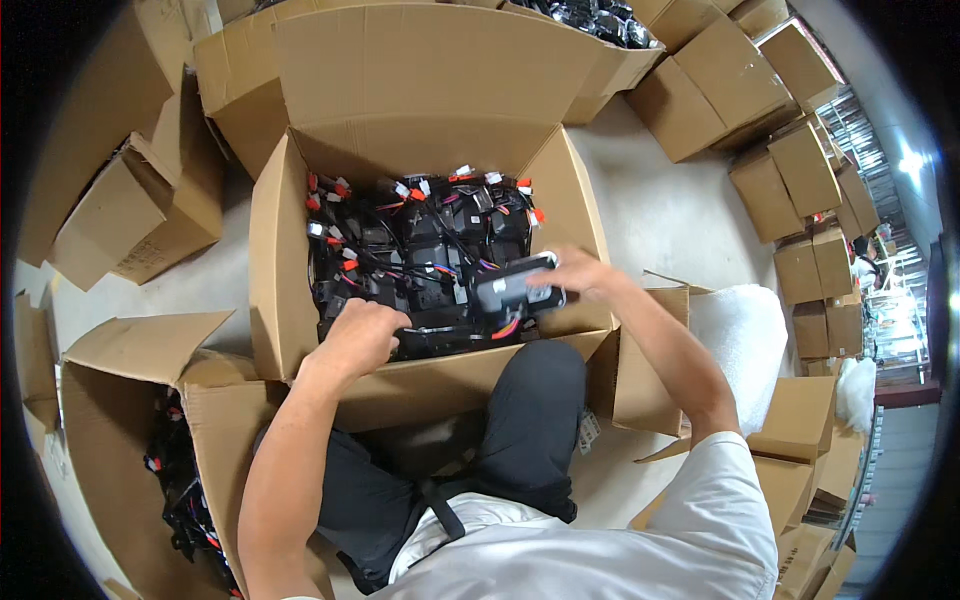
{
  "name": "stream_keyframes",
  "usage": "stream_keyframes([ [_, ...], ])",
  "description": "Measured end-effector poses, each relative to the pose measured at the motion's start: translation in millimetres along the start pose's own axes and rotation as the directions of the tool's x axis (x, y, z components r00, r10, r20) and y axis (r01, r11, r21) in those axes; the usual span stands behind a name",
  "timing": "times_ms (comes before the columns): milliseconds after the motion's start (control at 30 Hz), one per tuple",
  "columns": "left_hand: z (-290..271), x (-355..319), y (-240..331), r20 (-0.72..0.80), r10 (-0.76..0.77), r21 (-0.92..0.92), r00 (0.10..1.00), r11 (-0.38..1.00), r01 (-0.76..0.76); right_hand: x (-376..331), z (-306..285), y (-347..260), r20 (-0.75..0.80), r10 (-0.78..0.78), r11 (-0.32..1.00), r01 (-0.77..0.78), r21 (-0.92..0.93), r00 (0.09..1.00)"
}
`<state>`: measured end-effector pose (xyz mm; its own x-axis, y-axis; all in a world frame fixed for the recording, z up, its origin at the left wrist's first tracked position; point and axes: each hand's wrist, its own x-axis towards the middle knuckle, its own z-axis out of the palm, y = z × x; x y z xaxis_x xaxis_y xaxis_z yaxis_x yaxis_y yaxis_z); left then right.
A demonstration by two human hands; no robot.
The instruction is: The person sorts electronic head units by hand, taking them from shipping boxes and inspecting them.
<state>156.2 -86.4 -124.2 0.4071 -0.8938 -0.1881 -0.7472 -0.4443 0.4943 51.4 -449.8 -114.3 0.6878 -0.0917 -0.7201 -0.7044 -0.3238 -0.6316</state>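
Right hand is closed around a grey-and-black device, held flat just above the near right corner of the open cardboard box. A red wire hangs from the device's near end. Left hand reaches into the box at its near edge, fingers curled down among the contents; whether it grips anything cannot be told.

Box contents: black parts packed close, tangled with black wires and red and white connectors. Single pieces are hard to make out.

Near left: a second open box, with more black parts partly hidden by its flap. Far: another box, black items at its top, cut off by the frame. Right: a white foam sheet among stacked closed boxes.
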Motion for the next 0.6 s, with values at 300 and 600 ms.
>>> stream_keyframes([
  [300,-1,15,-9,-0.033,-0.080,0.022,0.996,0.997,0.080,87,28,63,0.201,0.327,0.772,-0.139,-0.620,0.923],
  [600,-14,9,-2,-0.075,-0.080,-0.033,0.994,0.996,0.078,98,48,102,0.136,-0.110,0.342,0.166,-0.925,0.985],
])
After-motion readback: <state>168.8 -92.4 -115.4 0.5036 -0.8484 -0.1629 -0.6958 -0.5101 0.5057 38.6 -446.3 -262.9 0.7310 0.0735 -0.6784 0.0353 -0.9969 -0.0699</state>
